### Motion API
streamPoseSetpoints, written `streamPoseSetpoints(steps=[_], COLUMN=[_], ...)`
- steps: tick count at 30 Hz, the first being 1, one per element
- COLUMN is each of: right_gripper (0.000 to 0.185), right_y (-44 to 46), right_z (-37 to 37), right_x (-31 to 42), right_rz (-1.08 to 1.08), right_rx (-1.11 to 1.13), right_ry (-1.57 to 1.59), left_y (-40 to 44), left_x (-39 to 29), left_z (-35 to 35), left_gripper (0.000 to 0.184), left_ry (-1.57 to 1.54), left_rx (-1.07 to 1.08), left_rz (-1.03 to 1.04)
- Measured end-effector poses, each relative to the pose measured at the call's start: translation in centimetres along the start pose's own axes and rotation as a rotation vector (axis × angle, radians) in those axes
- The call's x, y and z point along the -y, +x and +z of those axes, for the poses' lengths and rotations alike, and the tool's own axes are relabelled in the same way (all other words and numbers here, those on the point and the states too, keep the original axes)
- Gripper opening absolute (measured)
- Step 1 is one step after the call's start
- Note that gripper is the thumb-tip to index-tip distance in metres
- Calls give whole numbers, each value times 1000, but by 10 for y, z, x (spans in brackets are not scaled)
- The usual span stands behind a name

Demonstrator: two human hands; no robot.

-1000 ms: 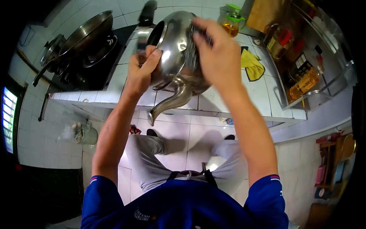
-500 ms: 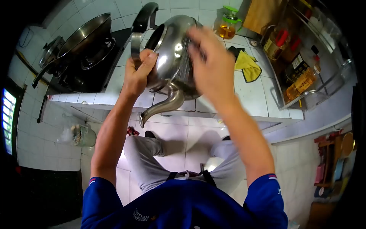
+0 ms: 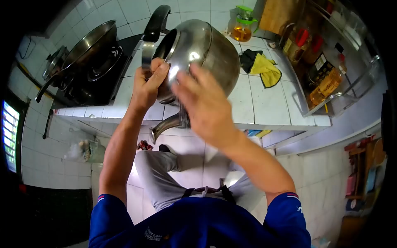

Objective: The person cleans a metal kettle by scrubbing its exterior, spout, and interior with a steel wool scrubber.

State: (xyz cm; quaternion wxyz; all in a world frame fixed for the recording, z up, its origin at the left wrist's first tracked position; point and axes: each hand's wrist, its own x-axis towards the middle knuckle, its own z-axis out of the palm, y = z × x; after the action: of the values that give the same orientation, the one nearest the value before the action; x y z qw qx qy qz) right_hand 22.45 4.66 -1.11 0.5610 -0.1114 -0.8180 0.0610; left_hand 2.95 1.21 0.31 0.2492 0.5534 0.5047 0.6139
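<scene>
A stainless steel kettle (image 3: pixel 219 62) is held tilted on its side above the counter's front edge, its spout (image 3: pixel 163 127) pointing down and to the left. The black handle (image 3: pixel 156 22) rises at the upper left, beside the kettle's dark round opening (image 3: pixel 167 43). My left hand (image 3: pixel 149 84) grips the kettle at its rim near the foot of the handle, thumb on the metal. Over the kettle's near side, above the spout, my right hand (image 3: pixel 206 105) has its fingers stretched out and somewhat blurred. Nothing shows in it, though its palm side is hidden.
A yellow and dark cloth (image 3: pixel 266 70) lies on the white tiled counter (image 3: pixel 244 103). Behind it stands a green-lidded glass jug (image 3: pixel 243 29) of amber liquid. A wok (image 3: pixel 91 43) rests on the black stove (image 3: pixel 99 82) at left. Bottles (image 3: pixel 328 87) stand in a metal rack at right.
My right hand has moved left and down across the kettle, from its right side to above the spout. The left hand keeps its grip, and the kettle has turned slightly.
</scene>
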Motion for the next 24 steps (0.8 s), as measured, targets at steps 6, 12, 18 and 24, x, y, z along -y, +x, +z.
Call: streamPoseSetpoints(steps=[6,12,18,24], right_gripper=[30,31,29,31], right_y=[80,-10,-20,-53], right_z=[-17,-8,-17,-14], right_x=[-46,-8,-24,-10], right_rz=[523,239,484,602], right_rx=[-79,-11,-270,-214], right_ry=[173,257,317,334], left_y=[-1,2,11,17], left_x=[0,7,3,-4], left_z=[-1,-15,-28,-31], left_gripper=[34,34,31,28], left_ry=[29,29,75,242], left_rx=[-22,-23,115,167], left_rz=[37,46,-38,-5])
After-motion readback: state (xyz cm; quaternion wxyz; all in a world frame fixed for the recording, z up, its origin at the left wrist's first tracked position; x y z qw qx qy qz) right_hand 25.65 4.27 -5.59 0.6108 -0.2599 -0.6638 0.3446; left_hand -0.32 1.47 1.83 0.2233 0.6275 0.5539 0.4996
